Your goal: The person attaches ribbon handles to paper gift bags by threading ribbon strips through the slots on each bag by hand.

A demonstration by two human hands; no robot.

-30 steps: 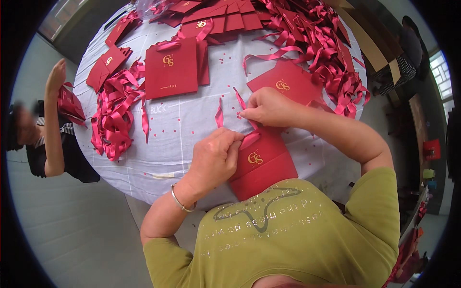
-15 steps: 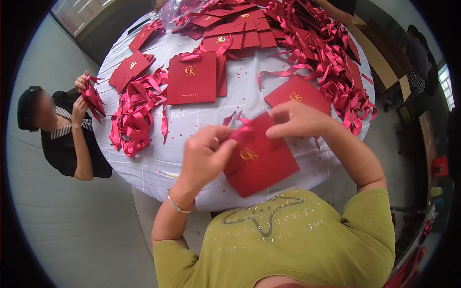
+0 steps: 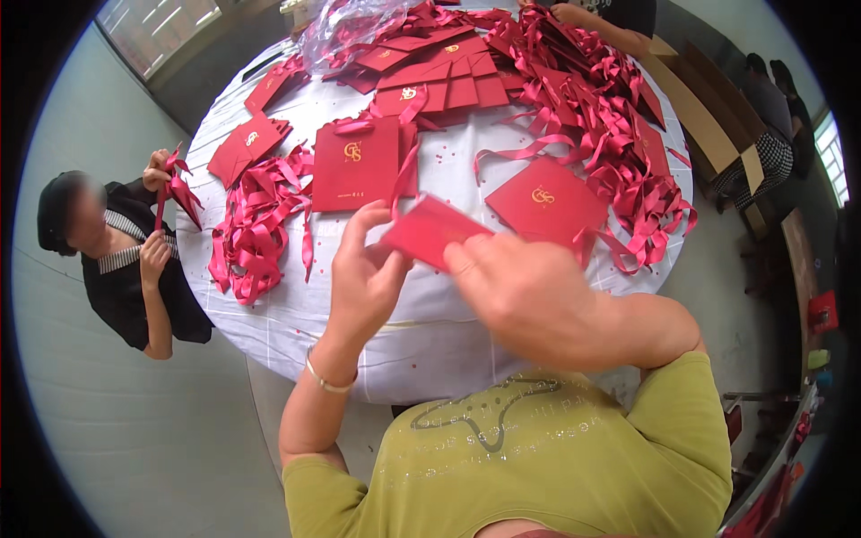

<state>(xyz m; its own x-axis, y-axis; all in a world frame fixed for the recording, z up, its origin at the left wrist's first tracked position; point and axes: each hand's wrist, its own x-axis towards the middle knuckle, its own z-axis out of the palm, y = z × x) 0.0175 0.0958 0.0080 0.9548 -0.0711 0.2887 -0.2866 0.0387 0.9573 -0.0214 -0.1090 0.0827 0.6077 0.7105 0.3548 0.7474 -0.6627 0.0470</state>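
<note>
A red paper gift bag (image 3: 432, 229) is lifted above the table, tipped so that its face looks foreshortened. At its left end my left hand (image 3: 366, 267) pinches the bag between thumb and fingers, close to a hanging ribbon. My right hand (image 3: 529, 291) is closed over its lower right side, with the thumb hidden. Just beyond my left hand, a few more red bags (image 3: 354, 170) with gold emblems lie overlapped. Another red bag (image 3: 545, 199) lies flat beyond my right hand, its ribbon trailing.
A pale cloth covers the round table (image 3: 421, 350). Red ribbon heaps lie at left (image 3: 256, 229) and right (image 3: 619, 143); stacked bags (image 3: 448, 76) and clear plastic (image 3: 345, 36) are at the back. A co-worker (image 3: 126, 255) handles a red bag at left. Cardboard boxes (image 3: 708, 117) stand right.
The bag in my hands has moved up and away from my body and been tipped over. My right hand has shifted from its upper edge to its lower right side.
</note>
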